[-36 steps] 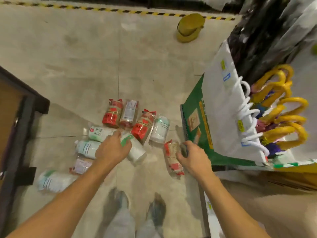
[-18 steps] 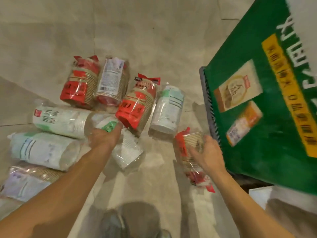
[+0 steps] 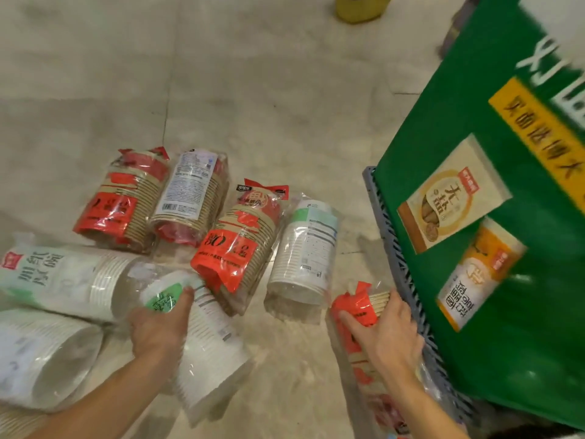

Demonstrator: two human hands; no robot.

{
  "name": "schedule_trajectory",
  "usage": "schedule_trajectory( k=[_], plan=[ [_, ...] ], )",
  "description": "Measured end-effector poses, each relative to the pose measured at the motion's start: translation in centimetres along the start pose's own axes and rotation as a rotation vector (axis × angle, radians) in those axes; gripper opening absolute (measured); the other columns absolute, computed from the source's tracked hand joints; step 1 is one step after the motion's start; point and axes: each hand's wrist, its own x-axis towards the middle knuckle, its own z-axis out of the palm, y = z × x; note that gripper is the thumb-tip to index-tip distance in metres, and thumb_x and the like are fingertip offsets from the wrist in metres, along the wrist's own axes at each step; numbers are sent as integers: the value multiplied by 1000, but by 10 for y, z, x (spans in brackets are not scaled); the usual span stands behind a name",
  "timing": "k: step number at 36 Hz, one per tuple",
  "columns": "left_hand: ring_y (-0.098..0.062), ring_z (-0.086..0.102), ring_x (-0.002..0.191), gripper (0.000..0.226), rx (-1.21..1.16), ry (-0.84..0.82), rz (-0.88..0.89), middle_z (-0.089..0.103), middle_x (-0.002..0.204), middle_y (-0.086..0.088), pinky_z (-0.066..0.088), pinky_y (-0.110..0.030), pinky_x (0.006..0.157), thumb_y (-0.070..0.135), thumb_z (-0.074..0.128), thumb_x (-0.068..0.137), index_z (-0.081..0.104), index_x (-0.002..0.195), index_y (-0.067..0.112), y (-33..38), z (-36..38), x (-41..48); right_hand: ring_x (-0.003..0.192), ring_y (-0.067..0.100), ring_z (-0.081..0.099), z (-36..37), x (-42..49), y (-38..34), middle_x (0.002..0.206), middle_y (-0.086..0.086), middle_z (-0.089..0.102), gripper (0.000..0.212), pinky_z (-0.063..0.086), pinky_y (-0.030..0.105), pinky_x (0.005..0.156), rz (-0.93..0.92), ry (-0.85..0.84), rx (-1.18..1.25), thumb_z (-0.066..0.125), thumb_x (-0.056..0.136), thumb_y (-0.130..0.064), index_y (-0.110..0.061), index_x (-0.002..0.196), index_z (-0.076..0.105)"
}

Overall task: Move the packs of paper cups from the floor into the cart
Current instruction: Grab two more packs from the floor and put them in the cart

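Several packs of paper cups lie on the grey tiled floor. My left hand (image 3: 160, 324) grips a white pack with a green label (image 3: 205, 343) at its narrow end. My right hand (image 3: 384, 331) wraps around a red-labelled brown pack (image 3: 357, 307) that lies right beside the cart. Three more red packs (image 3: 240, 236) lie further out, with a white pack (image 3: 305, 245) next to them. Two large white packs (image 3: 63, 274) lie at the left. The cart (image 3: 395, 248) shows only its grey slatted edge at the right, behind a green bag (image 3: 506, 327).
The green bag with printed food pictures fills the right side and overhangs the cart's edge. A yellow container (image 3: 361, 7) stands on the floor at the top. Open floor stretches beyond the packs toward the top left.
The view has dropped closer to the floor. My right hand has closed further around the red pack. My left hand keeps its hold on the white pack.
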Motion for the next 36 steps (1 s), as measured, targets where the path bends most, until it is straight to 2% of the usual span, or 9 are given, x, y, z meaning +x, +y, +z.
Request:
schedule_trajectory(
  k=[2,5,13,16,19,21,25,30,36],
  plan=[
    [-32,66,83,75,-4,-11,79,68,94,-13,55,-43,83,68,78,62,58,102,7,4,-11,-18,141,36,53,-11,-6,4,156,13,51,122,47,52,111,19,-17,49,75,70,-84,-14,160,30],
    [-32,66,91,57,-9,-52,217,66,98,-5,50,-39,84,41,85,76,51,117,22,13,-35,-52,139,37,54,-38,-27,11,151,15,53,121,50,54,110,65,-52,121,76,69,-84,-13,158,34],
    [-23,56,87,84,10,-165,213,60,101,-4,41,-35,82,40,86,75,43,140,7,102,-165,-194,133,24,58,-193,-131,-26,139,2,61,114,50,50,112,2,-60,449,77,57,-83,-25,150,48],
    [-22,59,101,102,21,-195,223,60,111,2,48,-40,92,59,85,67,40,145,9,144,-232,-246,122,18,65,-278,-178,-59,126,-5,67,102,54,46,108,-38,-99,552,80,57,-83,-29,140,55],
    [-26,56,117,106,1,-202,267,57,130,-3,44,-45,103,52,86,68,32,151,15,197,-312,-305,114,13,69,-371,-233,-98,121,-11,69,89,56,45,106,-103,-144,646,81,56,-83,-40,129,52],
    [-27,55,122,103,0,-182,300,55,138,-7,44,-44,104,45,88,70,33,151,15,235,-364,-348,113,9,68,-430,-270,-123,119,-16,68,85,56,46,107,-187,-159,689,84,58,-81,-46,127,48],
    [-19,51,102,95,-1,-114,386,52,122,2,43,-36,87,43,89,69,36,144,17,289,-465,-419,125,10,57,-540,-339,-168,133,-15,57,105,46,35,110,-331,-194,712,91,71,-58,-32,158,39],
    [-22,58,118,110,-81,18,502,54,136,4,49,-48,102,73,81,52,32,143,33,321,-572,-490,133,17,59,-635,-405,-214,144,-10,57,109,49,42,113,-549,-183,711,90,65,-66,-30,157,43],
    [-18,53,126,118,-295,219,560,47,146,5,45,-41,106,58,87,57,22,152,33,313,-668,-558,129,16,60,-685,-474,-261,140,-6,59,111,51,42,113,-876,-223,726,94,61,-64,-27,155,46]
  ],
)
